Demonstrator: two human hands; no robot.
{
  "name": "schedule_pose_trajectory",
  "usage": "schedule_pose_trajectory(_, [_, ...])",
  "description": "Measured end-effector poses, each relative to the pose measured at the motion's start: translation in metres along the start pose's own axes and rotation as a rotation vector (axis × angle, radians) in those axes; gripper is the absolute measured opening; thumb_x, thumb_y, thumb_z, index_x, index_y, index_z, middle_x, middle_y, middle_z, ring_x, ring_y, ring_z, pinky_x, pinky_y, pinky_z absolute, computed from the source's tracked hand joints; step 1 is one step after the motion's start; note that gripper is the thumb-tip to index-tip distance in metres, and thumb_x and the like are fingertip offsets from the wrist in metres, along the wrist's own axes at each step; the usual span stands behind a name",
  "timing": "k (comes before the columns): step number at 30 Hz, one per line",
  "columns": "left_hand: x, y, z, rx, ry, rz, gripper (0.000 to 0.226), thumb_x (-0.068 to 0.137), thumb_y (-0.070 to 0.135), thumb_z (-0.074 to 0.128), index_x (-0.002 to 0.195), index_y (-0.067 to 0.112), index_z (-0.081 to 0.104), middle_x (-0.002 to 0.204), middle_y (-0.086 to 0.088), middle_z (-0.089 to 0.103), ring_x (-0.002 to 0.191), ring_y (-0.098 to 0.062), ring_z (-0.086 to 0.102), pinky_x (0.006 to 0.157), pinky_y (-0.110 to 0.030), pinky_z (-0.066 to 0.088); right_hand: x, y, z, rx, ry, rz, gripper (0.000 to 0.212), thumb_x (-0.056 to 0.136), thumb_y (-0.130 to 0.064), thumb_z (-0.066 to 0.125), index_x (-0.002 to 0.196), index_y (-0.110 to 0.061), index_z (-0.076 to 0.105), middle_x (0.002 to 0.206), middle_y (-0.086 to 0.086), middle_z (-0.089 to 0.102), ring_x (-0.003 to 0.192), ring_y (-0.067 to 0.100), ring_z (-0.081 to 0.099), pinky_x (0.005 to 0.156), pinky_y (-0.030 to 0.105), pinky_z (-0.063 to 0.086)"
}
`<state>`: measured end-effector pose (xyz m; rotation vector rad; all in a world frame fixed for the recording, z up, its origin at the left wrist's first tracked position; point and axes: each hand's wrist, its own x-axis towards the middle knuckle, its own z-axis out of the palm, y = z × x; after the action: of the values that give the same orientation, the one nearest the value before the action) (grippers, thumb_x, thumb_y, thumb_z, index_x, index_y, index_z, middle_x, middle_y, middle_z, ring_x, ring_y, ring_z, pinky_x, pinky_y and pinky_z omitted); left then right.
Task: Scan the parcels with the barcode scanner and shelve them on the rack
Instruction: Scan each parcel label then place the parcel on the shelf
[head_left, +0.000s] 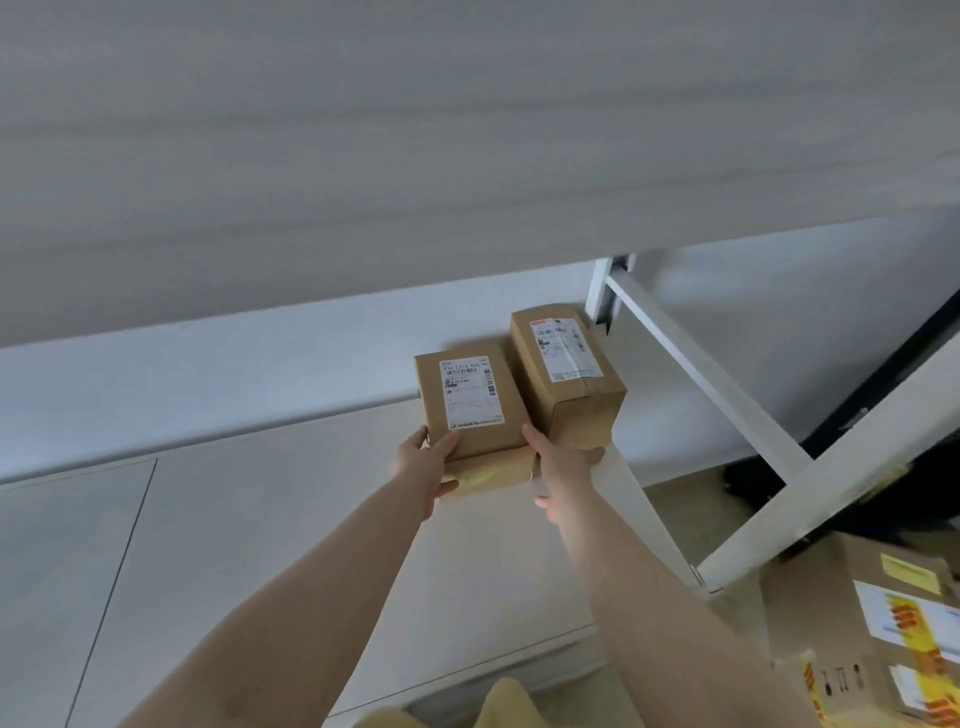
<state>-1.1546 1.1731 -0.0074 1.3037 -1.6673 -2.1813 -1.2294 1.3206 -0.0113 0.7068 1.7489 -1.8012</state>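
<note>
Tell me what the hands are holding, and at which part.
Both hands hold the left box at its near end: the left hand at the near left corner, the right hand at the near right corner.

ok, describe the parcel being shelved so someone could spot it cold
On the white rack shelf, two brown cardboard parcels sit side by side near the right-hand upright. It is the left parcel, held by the left hand and right hand. Unlike the right parcel, it is flatter and its label shows large printed digits.
</note>
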Motion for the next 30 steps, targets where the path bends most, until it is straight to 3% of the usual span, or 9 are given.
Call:
schedule_pose_trajectory(2, [0.005,-0.001,0.006,-0.011,0.019,0.016,0.067,0.094,0.022,0.072,0.154,0.022,0.042,0.125,-0.004,0.061,0.096,-0.019,0.062,0.074,-0.038,0.060,0.009,-0.007,-0.001,-0.048,-0.032,0.015,0.123,0.074,-0.044,0.085,0.160,-0.021,0.000,0.131,0.005,0.045,0.132,0.036,0.042,0.106,0.054,0.045])
schedule_pose_trajectory(4, [0.010,-0.001,0.010,-0.021,0.028,0.022,0.066,0.094,0.022,0.071,0.154,0.022,0.042,0.122,-0.003,0.062,0.089,-0.014,0.061,0.074,-0.037,0.060,0.012,-0.010,0.000,-0.070,-0.074,0.033,0.100,0.074,-0.044,0.085,0.152,-0.013,0.030,0.132,0.007,0.047,0.128,0.036,0.046,0.103,0.055,0.047])
schedule_pose_trajectory(6, [0.014,-0.001,0.014,-0.028,0.036,0.029,0.065,0.095,0.022,0.070,0.154,0.022,0.042,0.120,-0.003,0.061,0.090,-0.015,0.061,0.078,-0.039,0.060,0.011,-0.011,0.003,-0.059,-0.106,0.077,0.087,0.074,-0.044,0.085,0.142,-0.011,0.043,0.138,0.010,0.044,0.118,0.034,0.050,0.103,0.052,0.047])
schedule_pose_trajectory(10, [0.019,0.004,0.017,0.032,0.047,0.021,0.059,0.096,0.029,0.069,0.150,0.029,0.047,0.123,-0.002,0.061,0.111,-0.025,0.057,0.092,-0.047,0.055,0.011,-0.014,0.014,0.046,-0.175,0.144,0.082,0.081,-0.038,0.082,0.147,-0.014,0.039,0.150,0.015,0.036,0.136,0.038,0.039,0.110,0.050,0.043])
schedule_pose_trajectory(12, [0.022,0.007,0.017,0.085,0.038,0.011,0.055,0.095,0.033,0.069,0.147,0.032,0.050,0.122,-0.001,0.061,0.112,-0.025,0.056,0.089,-0.045,0.051,0.011,-0.015,0.020,0.090,-0.193,0.169,0.077,0.084,-0.039,0.079,0.145,-0.014,0.041,0.148,0.015,0.039,0.135,0.038,0.041,0.110,0.049,0.043])
schedule_pose_trajectory(15, [0.026,0.010,0.018,0.088,0.031,0.030,0.049,0.096,0.028,0.069,0.143,0.028,0.055,0.114,0.000,0.062,0.100,-0.020,0.056,0.078,-0.035,0.046,0.013,-0.016,0.025,0.134,-0.217,0.196,0.058,0.087,-0.040,0.076,0.130,-0.013,0.048,0.121,0.014,0.053,0.123,0.035,0.050,0.110,0.048,0.044])
schedule_pose_trajectory(18, [0.031,0.006,0.020,0.046,0.020,0.051,0.048,0.094,0.022,0.071,0.140,0.021,0.059,0.114,-0.001,0.068,0.102,-0.019,0.062,0.089,-0.035,0.050,0.013,-0.020,0.027,0.173,-0.220,0.205,0.043,0.090,-0.035,0.073,0.117,-0.012,0.048,0.097,0.011,0.052,0.109,0.031,0.052,0.107,0.046,0.046])
schedule_pose_trajectory(22, [0.033,0.002,0.021,0.025,0.015,0.061,0.053,0.093,0.023,0.072,0.144,0.023,0.057,0.120,-0.003,0.070,0.114,-0.024,0.065,0.104,-0.041,0.051,0.011,-0.021,0.030,0.246,-0.233,0.193,0.040,0.090,-0.027,0.074,0.117,-0.013,0.048,0.116,0.012,0.050,0.113,0.029,0.049,0.103,0.045,0.049])
schedule_pose_trajectory(30, [0.032,0.001,0.022,0.052,0.013,0.111,0.051,0.097,0.024,0.067,0.146,0.023,0.053,0.109,0.000,0.068,0.109,-0.023,0.065,0.100,-0.038,0.052,0.018,-0.020,0.028,0.218,-0.245,0.163,0.045,0.089,-0.027,0.076,0.121,-0.011,0.050,0.124,0.013,0.049,0.114,0.030,0.048,0.101,0.046,0.051])
